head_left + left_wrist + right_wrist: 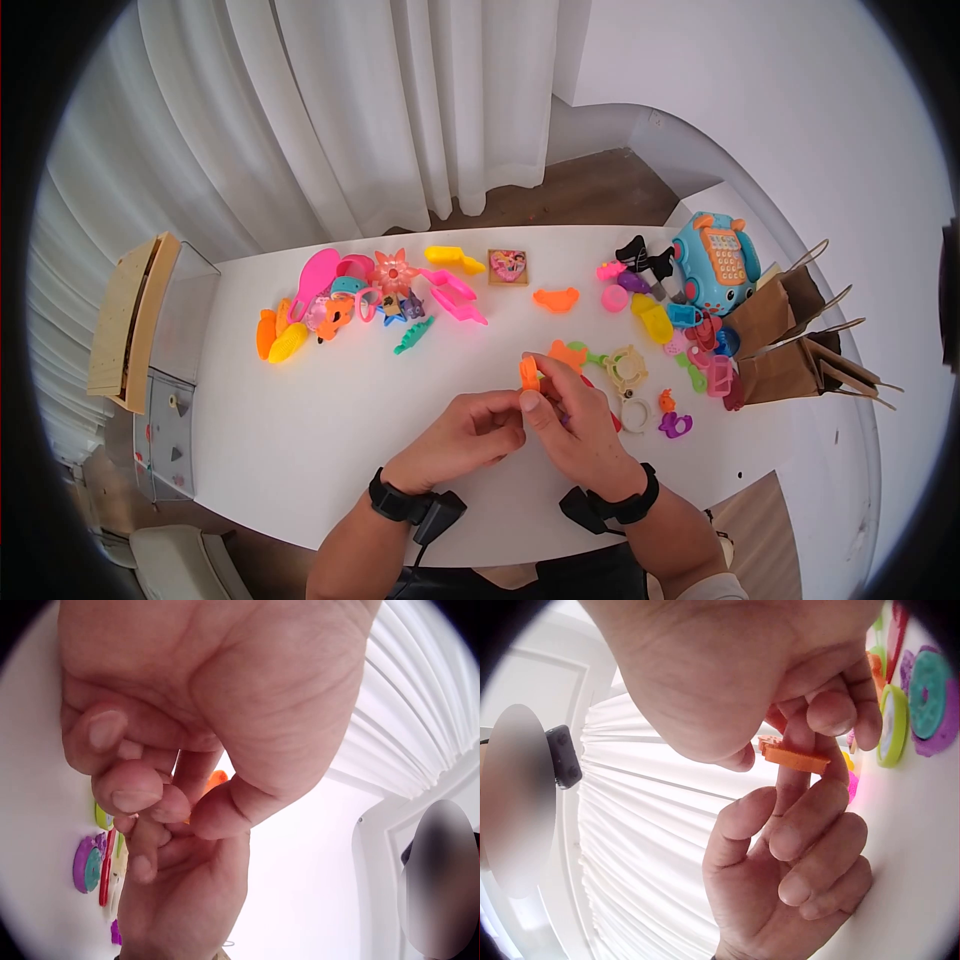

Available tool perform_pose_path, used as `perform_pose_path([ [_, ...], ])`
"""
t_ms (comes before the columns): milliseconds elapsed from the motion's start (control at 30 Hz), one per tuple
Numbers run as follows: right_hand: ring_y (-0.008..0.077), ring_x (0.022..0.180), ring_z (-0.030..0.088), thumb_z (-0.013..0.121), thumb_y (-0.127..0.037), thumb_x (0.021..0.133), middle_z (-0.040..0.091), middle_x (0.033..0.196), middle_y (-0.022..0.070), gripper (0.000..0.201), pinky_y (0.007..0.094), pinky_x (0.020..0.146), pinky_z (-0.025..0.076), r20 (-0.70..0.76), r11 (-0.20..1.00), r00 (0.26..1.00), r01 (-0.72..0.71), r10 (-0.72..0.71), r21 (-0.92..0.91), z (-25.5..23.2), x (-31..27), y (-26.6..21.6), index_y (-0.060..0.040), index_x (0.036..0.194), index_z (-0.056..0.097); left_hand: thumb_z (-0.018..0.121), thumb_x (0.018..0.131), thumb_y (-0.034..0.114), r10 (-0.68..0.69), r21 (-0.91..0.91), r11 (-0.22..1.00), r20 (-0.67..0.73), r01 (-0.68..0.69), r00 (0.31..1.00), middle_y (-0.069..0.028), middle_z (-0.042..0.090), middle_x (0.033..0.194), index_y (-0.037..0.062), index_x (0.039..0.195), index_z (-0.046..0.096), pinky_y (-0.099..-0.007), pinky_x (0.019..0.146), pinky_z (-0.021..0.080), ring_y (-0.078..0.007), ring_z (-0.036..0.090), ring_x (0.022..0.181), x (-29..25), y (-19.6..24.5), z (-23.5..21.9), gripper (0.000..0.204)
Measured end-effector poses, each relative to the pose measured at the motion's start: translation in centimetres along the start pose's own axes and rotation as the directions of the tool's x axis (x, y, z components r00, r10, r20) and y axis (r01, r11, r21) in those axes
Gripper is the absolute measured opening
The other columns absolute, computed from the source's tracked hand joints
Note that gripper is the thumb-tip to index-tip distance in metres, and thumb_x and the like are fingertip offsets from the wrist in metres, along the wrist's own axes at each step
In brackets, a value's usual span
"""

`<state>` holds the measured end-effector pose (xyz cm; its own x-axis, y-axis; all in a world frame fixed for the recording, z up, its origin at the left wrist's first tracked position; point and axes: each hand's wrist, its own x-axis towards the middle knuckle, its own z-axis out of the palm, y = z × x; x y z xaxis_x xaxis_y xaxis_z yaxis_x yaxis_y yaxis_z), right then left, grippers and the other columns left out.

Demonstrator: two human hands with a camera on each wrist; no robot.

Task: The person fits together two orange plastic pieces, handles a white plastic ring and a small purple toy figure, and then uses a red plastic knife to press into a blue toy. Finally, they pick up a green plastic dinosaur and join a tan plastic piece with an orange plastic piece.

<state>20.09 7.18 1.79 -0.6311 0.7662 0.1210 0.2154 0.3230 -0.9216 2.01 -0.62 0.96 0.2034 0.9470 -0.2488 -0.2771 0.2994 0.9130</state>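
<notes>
A small orange piece (pixel 529 373) is held up between both hands over the table. My right hand (pixel 585 430) pinches it between thumb and bent index finger. Beside it, my left hand (pixel 455 438) has curled fingers, their tips against the piece and the right hand's fingers. From the right wrist, the orange piece (pixel 799 759) shows as a thin band across the fingers of the left hand (pixel 780 877), below the right hand (pixel 742 682). In the left wrist view, the left hand (pixel 217 697) covers most of the orange piece (pixel 217 780).
Colourful toys lie at the table's left, among them a pink mirror shape (pixel 318 270) and a teal piece (pixel 413 335). An orange boat-like piece (pixel 556 300) lies farther back. At the right are beige rings (pixel 626 368), a blue toy phone (pixel 715 265) and brown paper bags (pixel 780 350).
</notes>
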Motion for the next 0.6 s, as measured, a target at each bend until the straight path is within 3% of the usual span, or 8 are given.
perform_pose_path([
  [267,0.0283,0.084,0.073,0.063,-0.035,0.106,0.071,0.101,0.0194,0.052,0.0353,0.075,0.057,0.001,0.999,1.000,-0.010,0.010,-0.051,0.11,-0.03,0.32,0.0044,0.139,0.055,0.060,0.097,0.002,0.015,0.046,0.999,-0.015,-0.014,1.000,0.0066,0.054,0.081,0.0017,0.128,0.067,-0.0214,0.061,0.038,-0.0017,0.046,0.070,0.15,-0.48,0.28,0.031],
  [600,0.0338,0.088,0.073,0.061,-0.038,0.106,0.070,0.105,0.0218,0.054,0.0387,0.076,0.057,0.017,0.996,1.000,0.001,0.001,-0.088,0.26,0.05,0.65,0.0041,0.139,0.054,0.060,0.101,0.001,0.037,0.063,0.997,0.006,-0.037,0.999,0.0037,0.065,0.100,0.0005,0.127,0.066,-0.0221,0.079,0.048,-0.0028,0.055,0.090,0.04,-0.25,0.40,0.027],
])
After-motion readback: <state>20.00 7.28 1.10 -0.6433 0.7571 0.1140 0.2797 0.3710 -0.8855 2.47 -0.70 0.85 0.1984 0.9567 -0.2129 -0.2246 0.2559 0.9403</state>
